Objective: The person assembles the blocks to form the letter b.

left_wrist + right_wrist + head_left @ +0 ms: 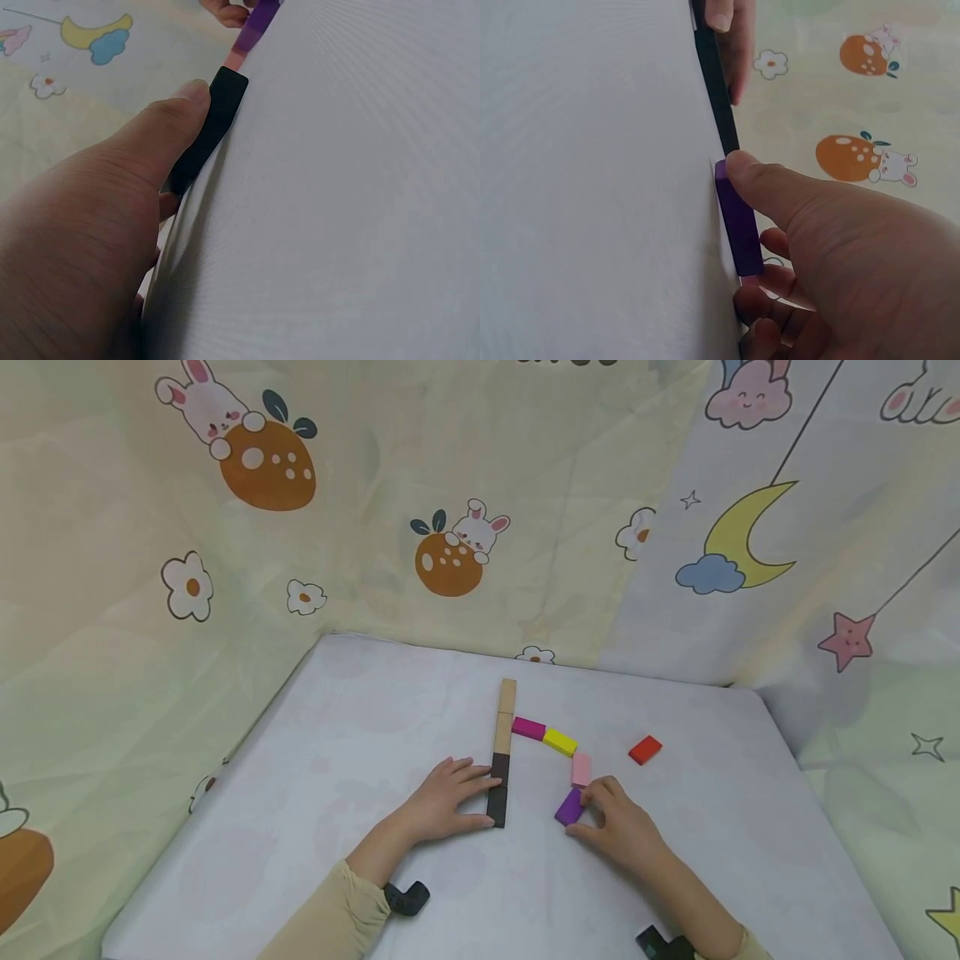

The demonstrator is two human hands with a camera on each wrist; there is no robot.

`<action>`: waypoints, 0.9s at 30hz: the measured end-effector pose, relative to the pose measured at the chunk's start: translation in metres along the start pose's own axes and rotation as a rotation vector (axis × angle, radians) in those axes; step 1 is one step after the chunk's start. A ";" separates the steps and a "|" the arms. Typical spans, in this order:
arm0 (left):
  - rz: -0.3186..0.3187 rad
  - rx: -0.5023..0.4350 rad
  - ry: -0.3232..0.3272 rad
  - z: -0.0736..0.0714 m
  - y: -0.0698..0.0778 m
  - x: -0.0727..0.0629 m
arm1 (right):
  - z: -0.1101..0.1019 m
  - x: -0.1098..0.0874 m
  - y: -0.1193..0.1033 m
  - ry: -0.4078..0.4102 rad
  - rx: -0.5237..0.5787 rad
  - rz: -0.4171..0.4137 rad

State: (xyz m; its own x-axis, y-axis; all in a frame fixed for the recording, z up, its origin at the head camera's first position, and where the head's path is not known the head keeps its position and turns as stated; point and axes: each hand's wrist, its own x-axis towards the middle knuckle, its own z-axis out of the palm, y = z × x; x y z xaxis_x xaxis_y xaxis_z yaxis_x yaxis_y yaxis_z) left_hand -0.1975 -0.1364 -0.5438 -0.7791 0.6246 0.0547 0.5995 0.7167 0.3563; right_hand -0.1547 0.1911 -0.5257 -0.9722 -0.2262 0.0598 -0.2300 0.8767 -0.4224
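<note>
Two black blocks, a far one (500, 763) and a near one (497, 810), lie end to end on the white table. My left hand (447, 802) rests along their left side, fingers spread and fairly straight; its thumb touches the near block's end. In the right wrist view a purple block (739, 221) is pinched between the thumb and fingers of my right hand (628, 828). That block stands at the near end of a curved row: a pink block (581, 770), a yellow block (560, 742) and a magenta block (529, 727), which reaches the straight line.
Two tan blocks, one far (507, 695) and one nearer (502, 733), continue the straight line beyond the black ones. A red block (645, 750) lies apart at the right. Patterned cloth (360, 543) surrounds the white table (300, 793) at the back and sides.
</note>
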 end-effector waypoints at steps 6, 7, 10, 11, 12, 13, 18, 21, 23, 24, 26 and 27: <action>-0.007 -0.009 -0.005 -0.001 0.000 0.000 | 0.001 0.001 0.000 -0.001 0.016 0.008; -0.007 -0.008 -0.005 -0.001 0.000 0.000 | 0.001 0.001 0.000 -0.004 0.016 0.014; -0.004 -0.004 -0.001 -0.001 -0.001 0.000 | 0.002 0.002 0.000 -0.004 0.015 0.017; -0.003 -0.003 0.000 -0.001 -0.001 0.001 | 0.002 0.001 0.000 -0.004 0.013 0.015; 0.000 -0.002 0.002 -0.001 -0.001 0.001 | 0.002 0.002 0.000 -0.003 0.013 0.016; 0.001 -0.001 0.003 -0.001 -0.002 0.001 | 0.002 0.002 0.000 -0.002 0.012 0.015; 0.009 0.003 0.010 0.000 -0.003 0.001 | 0.002 0.002 -0.001 -0.008 0.009 0.018; 0.016 0.004 0.020 0.001 -0.003 0.000 | 0.002 0.002 -0.001 -0.014 0.006 0.026; 0.018 0.002 0.024 0.001 -0.003 0.000 | 0.002 0.003 -0.001 -0.018 0.006 0.036; 0.019 -0.002 0.024 0.001 -0.003 0.000 | 0.002 0.003 -0.001 -0.021 0.010 0.041; 0.017 -0.007 0.022 0.001 -0.002 0.000 | 0.001 0.003 0.001 -0.025 0.037 0.052; 0.017 -0.012 0.020 0.001 -0.002 0.000 | -0.001 0.004 0.002 -0.025 0.052 0.063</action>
State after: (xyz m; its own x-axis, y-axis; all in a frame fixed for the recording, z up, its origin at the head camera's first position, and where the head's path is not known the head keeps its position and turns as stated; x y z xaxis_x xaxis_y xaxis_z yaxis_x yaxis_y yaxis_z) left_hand -0.1987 -0.1372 -0.5452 -0.7721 0.6305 0.0793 0.6109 0.7020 0.3660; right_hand -0.1587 0.1925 -0.5255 -0.9832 -0.1824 0.0093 -0.1653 0.8667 -0.4706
